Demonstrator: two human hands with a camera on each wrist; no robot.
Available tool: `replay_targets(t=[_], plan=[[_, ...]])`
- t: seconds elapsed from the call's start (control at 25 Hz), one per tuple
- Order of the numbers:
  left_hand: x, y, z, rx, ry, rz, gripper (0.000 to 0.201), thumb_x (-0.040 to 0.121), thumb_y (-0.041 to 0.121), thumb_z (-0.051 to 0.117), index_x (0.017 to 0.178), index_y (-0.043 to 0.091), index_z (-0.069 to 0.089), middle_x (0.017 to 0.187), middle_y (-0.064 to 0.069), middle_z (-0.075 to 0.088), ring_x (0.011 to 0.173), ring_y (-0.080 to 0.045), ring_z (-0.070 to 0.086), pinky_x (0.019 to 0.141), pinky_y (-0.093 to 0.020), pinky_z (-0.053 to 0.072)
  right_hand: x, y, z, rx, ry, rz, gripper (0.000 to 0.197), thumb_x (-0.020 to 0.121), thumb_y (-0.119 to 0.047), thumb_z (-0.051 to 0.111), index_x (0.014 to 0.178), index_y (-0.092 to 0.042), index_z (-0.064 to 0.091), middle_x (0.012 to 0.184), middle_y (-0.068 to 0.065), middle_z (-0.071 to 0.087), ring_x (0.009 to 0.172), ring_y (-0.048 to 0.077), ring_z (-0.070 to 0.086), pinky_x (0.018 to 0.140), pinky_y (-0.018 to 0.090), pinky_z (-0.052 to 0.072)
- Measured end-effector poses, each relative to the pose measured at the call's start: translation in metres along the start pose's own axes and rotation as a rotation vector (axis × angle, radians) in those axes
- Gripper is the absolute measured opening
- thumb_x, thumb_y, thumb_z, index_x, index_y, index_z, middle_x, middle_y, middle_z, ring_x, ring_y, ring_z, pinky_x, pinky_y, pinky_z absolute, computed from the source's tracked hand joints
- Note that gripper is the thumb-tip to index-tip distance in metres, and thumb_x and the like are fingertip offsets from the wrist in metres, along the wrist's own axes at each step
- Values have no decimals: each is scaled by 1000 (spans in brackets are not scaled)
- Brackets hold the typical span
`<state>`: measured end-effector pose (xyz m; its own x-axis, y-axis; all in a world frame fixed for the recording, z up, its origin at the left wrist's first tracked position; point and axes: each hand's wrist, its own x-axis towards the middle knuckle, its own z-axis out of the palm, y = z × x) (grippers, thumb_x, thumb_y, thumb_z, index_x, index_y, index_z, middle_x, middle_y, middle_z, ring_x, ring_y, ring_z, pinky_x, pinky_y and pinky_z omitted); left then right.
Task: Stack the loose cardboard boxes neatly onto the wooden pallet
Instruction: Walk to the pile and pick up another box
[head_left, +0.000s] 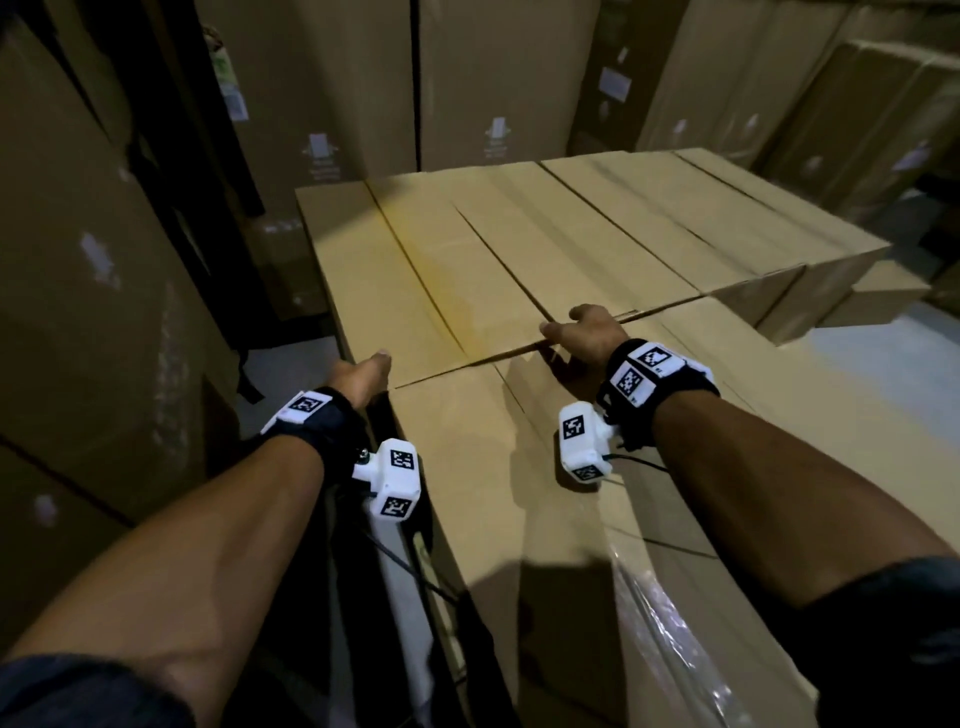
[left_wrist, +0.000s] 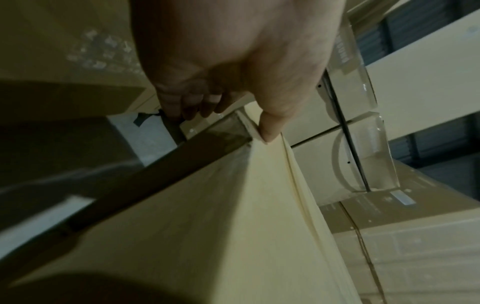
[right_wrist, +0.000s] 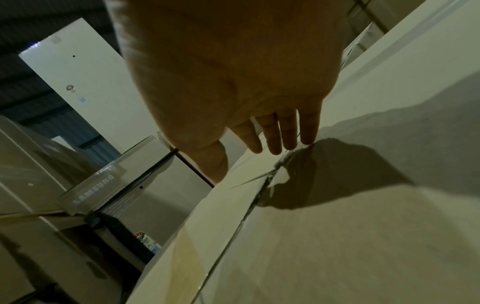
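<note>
Head view: the left hand sits at the near box's left top corner, thumb on top and fingers curled down its side. The right hand lies flat, fingers straight, at the seam with the far boxes. That layer looks nearly level and tight; this box probably wants only squaring. No pallet shows.

A near box lies directly before the person, its far edge butting a row of flat boxes laid side by side behind it. Tall cartons stand behind that row — more rise at the left (floor shows right).
</note>
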<state>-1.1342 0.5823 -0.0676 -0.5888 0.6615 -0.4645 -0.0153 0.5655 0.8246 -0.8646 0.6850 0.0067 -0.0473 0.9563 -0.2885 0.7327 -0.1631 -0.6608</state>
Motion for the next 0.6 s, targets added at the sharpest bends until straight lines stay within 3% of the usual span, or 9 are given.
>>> replay_targets(t=[0.12,0.24,0.28,0.36,0.48,0.52,0.56,0.6], plan=[[12,10,4,-23,-67,-55,77,87,49,67,139,-5,46,134,-7,52,125,-34,52,92,-33,40,24,-11,5,-119,-10,6,49,91,-40,67,122,-3,64,122,17,65,103,31,61,94,40,49],[39,20,4,-72,-94,-71,69,91,41,68,141,-1,46,137,-15,53,123,-35,53,90,-36,43,53,-26,9,-134,-27,12,52,85,-42,72,117,-2,65,115,12,65,98,28,60,96,38,51],[47,27,0,-91,-105,-85,68,90,41,69,141,1,47,137,-16,55,121,-35,55,91,-37,45,64,-33,11,-137,-39,18,54,80,-44,74,114,-3,66,115,13,67,100,31,63,97,42,53],[63,42,-5,-117,-143,-105,64,92,39,66,142,3,48,125,-12,61,109,-31,60,85,-34,47,83,-46,15,-137,-50,32,53,75,-43,76,111,-5,65,111,18,69,101,37,67,92,51,57],[77,62,-9,-99,-211,-80,49,102,30,52,143,4,48,104,-7,60,93,-26,57,75,-28,45,115,-61,25,-184,-76,38,55,66,-48,77,105,-11,66,107,15,70,95,36,69,88,51,59],[80,67,-9,-97,-207,-79,46,102,29,51,142,5,50,92,-6,57,81,-26,54,68,-27,43,117,-69,28,-219,-80,40,56,62,-50,76,103,-14,66,107,13,70,95,36,69,87,51,59],[86,71,-11,-103,-195,-84,45,102,30,52,140,6,52,86,-5,54,74,-24,51,68,-27,41,120,-78,31,-257,-87,33,54,62,-50,74,102,-15,65,108,13,69,96,36,68,88,50,59],[92,72,-11,-102,-201,-90,46,101,31,54,138,5,53,91,-6,57,80,-25,54,74,-29,41,118,-86,32,-296,-87,18,50,66,-48,73,102,-14,63,109,13,66,98,36,66,90,49,58]])
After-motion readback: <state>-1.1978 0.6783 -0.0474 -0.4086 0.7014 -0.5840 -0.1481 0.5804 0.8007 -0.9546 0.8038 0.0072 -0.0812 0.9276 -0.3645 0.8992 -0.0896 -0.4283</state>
